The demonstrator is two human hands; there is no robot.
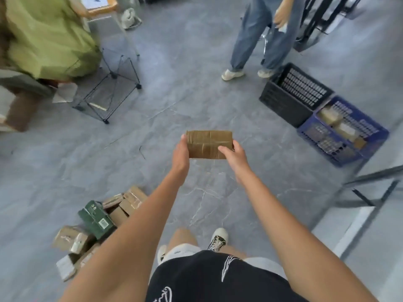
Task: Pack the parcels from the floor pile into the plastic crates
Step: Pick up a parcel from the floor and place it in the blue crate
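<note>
While both arms are reaching forward at about waist height, the left hand (180, 149) and the right hand (232, 151) are holding a taped brown parcel (209, 144) between them, each pressing on one short end with the fingers wrapping around the edges. It is hanging in the air above bare grey floor (196, 94), well apart from the floor pile (98, 223) at lower left and not yet near the crates at right. There the blue crate (375, 127) is already holding a few brown parcels, while the black crate (283, 103) beside it is looking empty, as far as can be seen. To do this step well, the person is probably best off keeping the parcel level, turning right, and lowering it flat into a free part of a crate, snug against the packages already in place, rather than dropping it from height. Another person in jeans (259, 38) is standing just behind the black crate, so the carrying path is calling for some care.
</note>
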